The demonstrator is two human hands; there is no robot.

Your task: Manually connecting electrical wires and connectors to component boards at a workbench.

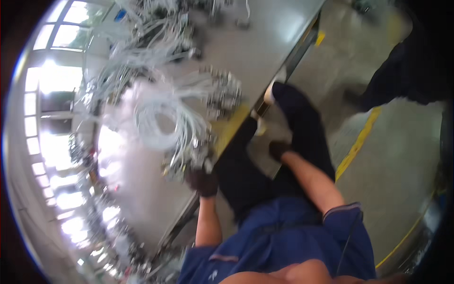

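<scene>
L hand (202, 182) gloved, on coiled translucent tubing (161, 118)

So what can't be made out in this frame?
- Left hand: dark glove at the tube bundle; motion blur hides whether it grips.
- Right hand: small, dark against trousers; fingers unreadable.
- Metal fittings: blurred, type unclear.
- Bench left part: washed out by window glare.

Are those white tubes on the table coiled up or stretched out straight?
Coiled. The white tubes lie in round loops on the table, their metal end fittings bunched at the edge by the gloved left hand.
</scene>
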